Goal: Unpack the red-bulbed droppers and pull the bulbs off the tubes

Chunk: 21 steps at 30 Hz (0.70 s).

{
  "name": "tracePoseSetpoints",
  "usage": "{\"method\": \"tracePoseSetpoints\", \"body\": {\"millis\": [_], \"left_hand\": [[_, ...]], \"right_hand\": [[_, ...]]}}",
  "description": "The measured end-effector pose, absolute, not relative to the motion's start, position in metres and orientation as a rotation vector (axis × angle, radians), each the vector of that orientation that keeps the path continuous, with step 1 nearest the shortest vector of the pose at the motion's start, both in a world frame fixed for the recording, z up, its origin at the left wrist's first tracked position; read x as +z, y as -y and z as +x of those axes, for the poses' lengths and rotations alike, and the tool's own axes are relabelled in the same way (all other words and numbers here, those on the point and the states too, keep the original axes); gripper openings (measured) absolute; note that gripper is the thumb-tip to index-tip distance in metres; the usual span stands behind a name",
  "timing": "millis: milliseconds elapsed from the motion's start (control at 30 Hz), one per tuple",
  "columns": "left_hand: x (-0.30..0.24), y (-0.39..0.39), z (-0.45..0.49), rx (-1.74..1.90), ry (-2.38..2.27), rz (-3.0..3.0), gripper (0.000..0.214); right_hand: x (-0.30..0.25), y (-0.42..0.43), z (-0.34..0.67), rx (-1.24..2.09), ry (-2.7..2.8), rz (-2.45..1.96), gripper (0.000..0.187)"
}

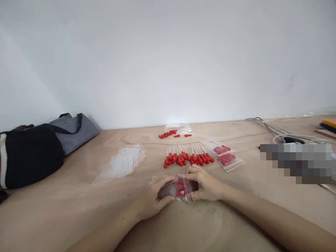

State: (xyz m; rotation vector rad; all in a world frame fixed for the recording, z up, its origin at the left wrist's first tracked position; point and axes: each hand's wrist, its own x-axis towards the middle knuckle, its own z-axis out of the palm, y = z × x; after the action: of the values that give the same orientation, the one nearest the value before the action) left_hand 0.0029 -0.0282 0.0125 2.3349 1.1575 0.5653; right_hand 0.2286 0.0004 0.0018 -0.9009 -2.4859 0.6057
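Both of my hands are on a clear zip bag [181, 189] with several red rubber bulbs inside, low over the near part of the table. My left hand [154, 196] curls around the bag's left end, thumb in front and fingers behind. My right hand [207, 183] grips the right end, by the red-lined zip strip. Just beyond lie several droppers with red bulbs [178, 159], their thin pale stems pointing away. To their right are filled zip bags [227, 159] with red bulbs in them.
Flat clear zip bags [123, 161] are fanned out at left. Loose red bulbs [168, 133] and pale stems lie near the wall. A black bag with a striped part [34, 154] stands far left. Cables [265, 126] and a blurred patch occupy the right.
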Motion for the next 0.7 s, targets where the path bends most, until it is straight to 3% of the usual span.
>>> {"method": "tracePoseSetpoints", "body": {"millis": [133,533,700], "left_hand": [[0.009,0.028,0.000,0.560,-1.176,2.329,0.049],[0.011,0.028,-0.003,0.482,-1.209,2.306,0.047],[0.013,0.028,-0.002,0.438,-1.240,2.278,0.046]], "right_hand": [[0.000,0.004,0.223,0.702,2.385,-0.946,0.025],[-0.002,0.009,0.224,0.974,2.225,-0.858,0.008],[-0.010,0.010,0.232,1.070,1.904,-0.917,0.015]]}}
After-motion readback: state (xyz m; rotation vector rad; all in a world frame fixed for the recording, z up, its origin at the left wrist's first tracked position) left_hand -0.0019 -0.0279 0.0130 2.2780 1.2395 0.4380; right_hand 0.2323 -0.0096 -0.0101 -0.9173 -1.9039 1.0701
